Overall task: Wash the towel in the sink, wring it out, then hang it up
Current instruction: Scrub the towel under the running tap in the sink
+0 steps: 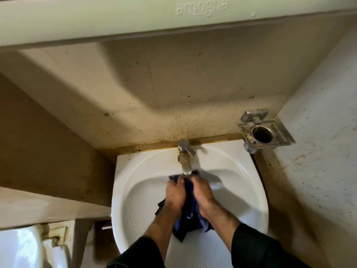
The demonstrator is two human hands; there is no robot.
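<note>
A dark blue towel [190, 215] is bunched up inside the white sink [241, 182], just under the spout of the steel tap [185, 157]. My left hand [175, 195] grips the towel on its left side. My right hand [202, 192] grips it on the right, close against the left hand. The towel's top edge shows above my fingers by the spout, and its lower folds hang between my wrists toward the sink's near rim. I cannot tell whether water is running.
A metal holder [263, 132] with a round hole is fixed to the wall at the sink's back right. A pale cabinet [135, 14] overhangs above. A white toilet cistern [21, 246] stands at lower left. Stained walls close in on both sides.
</note>
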